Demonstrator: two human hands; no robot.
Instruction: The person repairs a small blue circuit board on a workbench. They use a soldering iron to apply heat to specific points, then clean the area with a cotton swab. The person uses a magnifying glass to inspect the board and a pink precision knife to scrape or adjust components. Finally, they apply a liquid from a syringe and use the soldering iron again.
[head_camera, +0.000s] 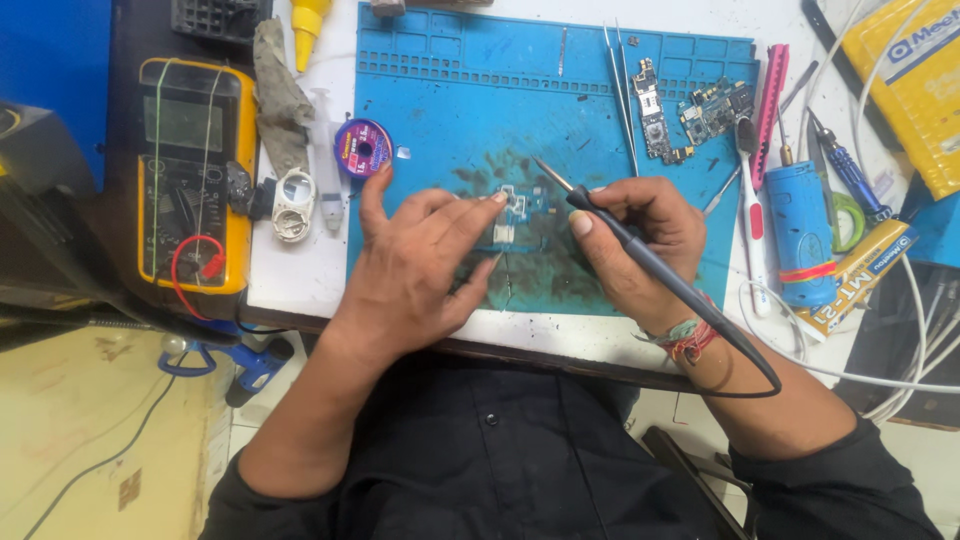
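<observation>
My left hand (415, 265) rests on a blue silicone work mat (450, 90), its fingertips pinning a small circuit board (517, 205) near the mat's middle. My right hand (640, 235) grips a black soldering iron (640, 250) like a pen. The iron's metal tip (550, 175) points up and left, just above the small board, apart from it. Its black cord runs back past my right wrist, which wears coloured thread bands.
A yellow multimeter (195, 170) lies at the left. Beside it are a purple wire spool (362, 148), a white ring and a dirty rag. Tweezers (622, 90), two phone boards (690, 115), a blue cylinder (800, 230), screwdrivers and white cables crowd the right side.
</observation>
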